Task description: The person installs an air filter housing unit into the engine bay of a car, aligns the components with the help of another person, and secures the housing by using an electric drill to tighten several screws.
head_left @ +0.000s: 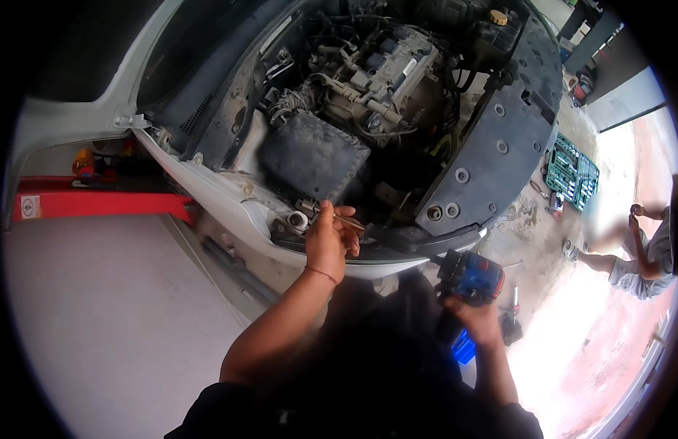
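At the front edge of a car's open engine bay, my left hand (327,245) has its thumb and fingers closed around a slim brownish rod-like piece (350,222). The hand is just in front of a dusty black box-shaped cover (315,155) and beside a headlight housing (298,219). Lower and to the right, my right hand (472,314) grips a blue and black cordless impact driver (470,278) by its handle. The driver's nose points left, toward the car's front edge, apart from my left hand.
The engine (390,73) lies beyond the cover, and a black front panel (492,139) spans the right side. A green socket set case (571,172) lies open on the floor. Another person (642,252) is at the far right. A red lift beam (97,201) stands left.
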